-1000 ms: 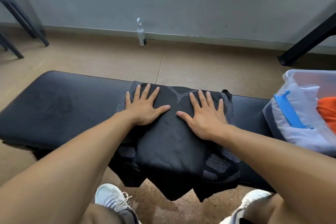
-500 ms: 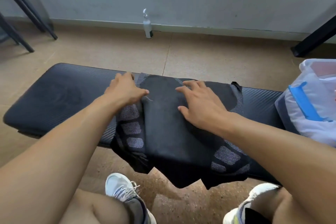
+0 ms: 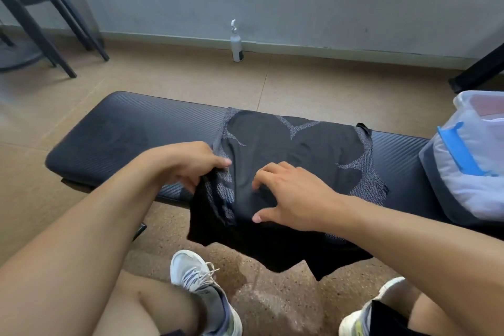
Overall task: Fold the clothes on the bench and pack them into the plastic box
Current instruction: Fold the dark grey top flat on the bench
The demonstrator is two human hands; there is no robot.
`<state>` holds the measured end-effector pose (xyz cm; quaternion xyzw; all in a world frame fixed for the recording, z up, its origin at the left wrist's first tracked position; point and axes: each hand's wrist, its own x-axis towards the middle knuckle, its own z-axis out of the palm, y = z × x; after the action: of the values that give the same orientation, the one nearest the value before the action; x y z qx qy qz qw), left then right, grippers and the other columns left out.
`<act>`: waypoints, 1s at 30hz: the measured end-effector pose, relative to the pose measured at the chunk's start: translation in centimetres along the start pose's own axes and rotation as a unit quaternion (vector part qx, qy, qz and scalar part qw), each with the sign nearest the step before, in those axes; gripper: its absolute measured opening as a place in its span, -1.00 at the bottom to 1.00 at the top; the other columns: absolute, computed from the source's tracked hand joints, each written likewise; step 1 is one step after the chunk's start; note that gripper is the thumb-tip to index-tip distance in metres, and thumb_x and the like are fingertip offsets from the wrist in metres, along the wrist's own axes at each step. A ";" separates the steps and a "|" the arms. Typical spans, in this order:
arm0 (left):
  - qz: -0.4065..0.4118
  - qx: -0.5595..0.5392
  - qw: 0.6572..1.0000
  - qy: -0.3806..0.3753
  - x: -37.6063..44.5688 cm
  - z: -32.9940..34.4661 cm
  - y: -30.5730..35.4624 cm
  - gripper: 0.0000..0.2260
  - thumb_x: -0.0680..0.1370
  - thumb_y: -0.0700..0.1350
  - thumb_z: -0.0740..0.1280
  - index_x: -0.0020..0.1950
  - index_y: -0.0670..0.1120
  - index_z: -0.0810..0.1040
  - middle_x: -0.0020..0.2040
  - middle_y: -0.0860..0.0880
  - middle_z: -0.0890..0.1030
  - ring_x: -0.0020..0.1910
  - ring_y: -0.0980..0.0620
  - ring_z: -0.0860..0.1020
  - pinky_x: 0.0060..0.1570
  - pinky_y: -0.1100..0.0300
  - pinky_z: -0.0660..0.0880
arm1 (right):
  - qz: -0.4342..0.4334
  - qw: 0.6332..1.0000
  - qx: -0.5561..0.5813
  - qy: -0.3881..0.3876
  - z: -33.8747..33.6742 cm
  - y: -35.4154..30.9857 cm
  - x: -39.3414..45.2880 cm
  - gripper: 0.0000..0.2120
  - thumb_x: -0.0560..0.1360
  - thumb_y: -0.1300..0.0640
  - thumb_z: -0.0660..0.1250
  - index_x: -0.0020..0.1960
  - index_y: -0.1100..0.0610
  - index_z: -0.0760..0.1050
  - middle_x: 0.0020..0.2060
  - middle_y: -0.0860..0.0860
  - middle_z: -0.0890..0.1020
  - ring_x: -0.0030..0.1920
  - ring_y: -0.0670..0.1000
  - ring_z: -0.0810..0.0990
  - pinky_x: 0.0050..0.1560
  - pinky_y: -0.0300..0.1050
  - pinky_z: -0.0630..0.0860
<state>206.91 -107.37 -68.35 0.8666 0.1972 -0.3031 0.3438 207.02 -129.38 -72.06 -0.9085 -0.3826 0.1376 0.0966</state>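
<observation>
A black shirt [image 3: 286, 161] is lying across the bench [image 3: 131, 131], its near hem hanging off the edge. The box [image 3: 474, 161] is sitting at the right end. The left hand [image 3: 191, 165] is pinching the shirt's left edge; the right hand [image 3: 289, 194] is pressing flat, fingers apart. The fabric looks light, limp and likely to slide, so edges are the best holds.

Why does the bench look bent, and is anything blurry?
Head view: the wide-angle lens bows the bench and the wall's base; the left hand looks slightly motion-blurred; the black shirt stays fairly sharp; light is soft, without glare.
</observation>
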 end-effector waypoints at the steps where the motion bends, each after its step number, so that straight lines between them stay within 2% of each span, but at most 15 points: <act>1: 0.017 -0.056 0.998 -0.009 -0.5 0.1 0.4 -0.64 0.63 0.08 0.31 0.00 -0.23 0.61 -0.18 -0.16 0.73 -0.28 -0.09 0.68 -0.28 0.09 0.62 | 0.005 0.999 0.051 0.017 -0.3 -0.5 0.0 -0.52 0.42 -0.34 0.40 0.18 -0.09 0.44 0.17 -0.13 0.50 0.21 -0.03 0.44 0.20 -0.02 0.44; 3: 0.055 -0.158 0.986 -0.010 -1.3 0.4 1.5 -0.72 0.64 0.06 0.29 -0.02 -0.16 0.57 -0.25 -0.12 0.71 -0.39 0.00 0.63 -0.38 0.17 0.52 | 0.024 0.985 0.153 0.078 -1.0 -1.6 0.0 -0.60 0.41 -0.35 0.41 0.03 -0.10 0.47 0.00 -0.15 0.55 0.09 -0.08 0.49 0.15 -0.02 0.49; 5: 0.081 -0.251 0.965 0.004 -1.7 0.5 2.6 -0.78 0.65 0.00 0.29 -0.07 -0.12 0.55 -0.25 -0.12 0.69 -0.39 0.00 0.62 -0.36 0.17 0.48 | 0.077 0.957 0.246 0.131 -1.6 -2.7 -0.1 -0.55 0.33 -0.41 0.43 -0.10 -0.07 0.42 -0.19 -0.14 0.58 -0.13 -0.09 0.55 -0.02 0.00 0.55; 7: 0.090 -0.338 0.937 -0.009 -1.7 0.4 3.6 -0.81 0.66 -0.07 0.26 -0.04 -0.16 0.56 -0.19 -0.14 0.69 -0.33 -0.01 0.63 -0.35 0.16 0.52 | 0.145 0.932 0.295 0.155 -1.9 -3.5 -0.2 -0.44 0.24 -0.47 0.43 -0.10 -0.07 0.35 -0.27 -0.12 0.59 -0.24 -0.08 0.56 -0.13 0.01 0.55; 9: 0.082 -0.422 0.901 -0.048 -1.9 0.2 4.3 -0.82 0.69 -0.16 0.19 -0.02 -0.21 0.53 -0.19 -0.18 0.67 -0.33 -0.01 0.63 -0.38 0.20 0.61 | 0.200 0.912 0.315 0.172 -1.9 -3.7 -0.2 -0.40 0.23 -0.47 0.43 -0.04 -0.08 0.30 -0.23 -0.15 0.56 -0.23 -0.10 0.55 -0.13 -0.01 0.53; 10: 0.080 -0.450 0.887 -0.062 -1.9 0.2 4.6 -0.81 0.69 -0.20 0.15 0.02 -0.23 0.52 -0.13 -0.22 0.67 -0.25 -0.05 0.66 -0.31 0.17 0.66 | 0.220 0.896 0.340 0.182 -1.9 -3.6 0.0 -0.43 0.25 -0.42 0.45 -0.03 -0.08 0.29 -0.22 -0.16 0.54 -0.22 -0.11 0.54 -0.11 -0.01 0.53; 12: 0.083 -0.468 0.878 -0.052 -1.8 0.2 5.1 -0.79 0.69 -0.25 0.10 0.10 -0.29 0.51 0.01 -0.30 0.67 -0.04 -0.15 0.69 -0.11 0.05 0.67 | 0.243 0.866 0.390 0.199 -2.0 -2.8 0.5 -0.62 0.34 -0.18 0.45 -0.06 -0.08 0.31 -0.22 -0.16 0.53 -0.21 -0.09 0.53 -0.04 0.04 0.56; 15: 0.089 -0.470 0.878 0.008 -1.3 0.3 5.6 -0.80 0.70 -0.28 0.10 0.03 -0.34 0.48 -0.03 -0.33 0.66 -0.17 -0.17 0.72 -0.24 0.07 0.69 | 0.261 0.854 0.398 0.211 -2.4 -1.1 1.4 -0.82 0.41 0.08 0.33 -0.07 -0.09 0.37 -0.16 -0.15 0.59 -0.14 -0.05 0.56 0.00 0.02 0.55; 17: 0.085 -0.475 0.875 0.037 -0.8 0.0 5.6 -0.82 0.70 -0.29 0.11 0.03 -0.34 0.46 0.02 -0.39 0.63 -0.14 -0.23 0.71 -0.25 0.05 0.69 | 0.264 0.856 0.390 0.211 -2.9 0.0 1.9 -0.81 0.39 0.17 0.29 -0.07 -0.09 0.41 -0.14 -0.14 0.61 -0.11 -0.04 0.58 0.01 0.02 0.55; 19: 0.082 -0.494 0.865 0.037 -0.3 -0.3 5.4 -0.82 0.70 -0.30 0.10 0.14 -0.38 0.44 0.08 -0.41 0.61 -0.13 -0.26 0.71 -0.28 0.06 0.68 | 0.265 0.875 0.358 0.188 -3.3 0.9 2.3 -0.76 0.35 0.24 0.25 -0.09 -0.07 0.43 -0.16 -0.16 0.59 -0.09 -0.02 0.58 0.02 0.03 0.54; 22: 0.074 -0.525 0.846 0.058 0.6 -1.2 5.0 -0.80 0.69 -0.31 0.08 0.24 -0.37 0.41 0.10 -0.37 0.58 -0.23 -0.23 0.72 -0.36 0.15 0.64 | 0.275 0.921 0.253 0.110 -4.3 2.4 2.7 -0.73 0.36 0.28 0.22 -0.05 -0.04 0.44 -0.13 -0.15 0.57 -0.03 0.03 0.55 -0.01 -0.03 0.45; 25: 0.050 -0.518 0.847 0.108 1.5 -2.1 4.1 -0.83 0.69 -0.34 0.05 0.18 -0.33 0.40 0.04 -0.34 0.57 -0.29 -0.20 0.72 -0.40 0.17 0.63 | 0.284 0.943 0.172 0.027 -5.6 4.0 2.8 -0.75 0.39 0.26 0.24 -0.02 -0.03 0.46 -0.10 -0.10 0.58 -0.02 0.08 0.54 -0.03 -0.10 0.41; 27: 0.028 -0.467 0.872 0.145 2.0 -2.3 3.4 -0.82 0.67 -0.36 0.02 0.06 -0.28 0.41 -0.03 -0.31 0.57 -0.38 -0.13 0.70 -0.45 0.17 0.62 | 0.285 0.945 0.161 0.013 -6.3 5.1 2.7 -0.80 0.38 0.24 0.27 -0.04 0.03 0.50 -0.16 -0.06 0.61 -0.10 0.09 0.59 -0.17 -0.17 0.44; 30: -0.007 -0.302 0.935 0.188 3.0 -2.4 2.4 -0.80 0.66 -0.32 0.02 -0.04 -0.22 0.40 -0.26 -0.21 0.63 -0.59 0.04 0.60 -0.60 0.25 0.54 | 0.276 0.948 0.158 -0.007 -7.1 6.5 2.2 -0.83 0.37 0.23 0.31 -0.05 0.09 0.54 -0.19 0.02 0.66 -0.28 0.08 0.64 -0.45 -0.26 0.46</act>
<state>211.37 -106.85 -67.80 0.7616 0.3462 -0.0633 0.5442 215.15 -132.72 -67.61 -0.9507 -0.0903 0.2237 0.1948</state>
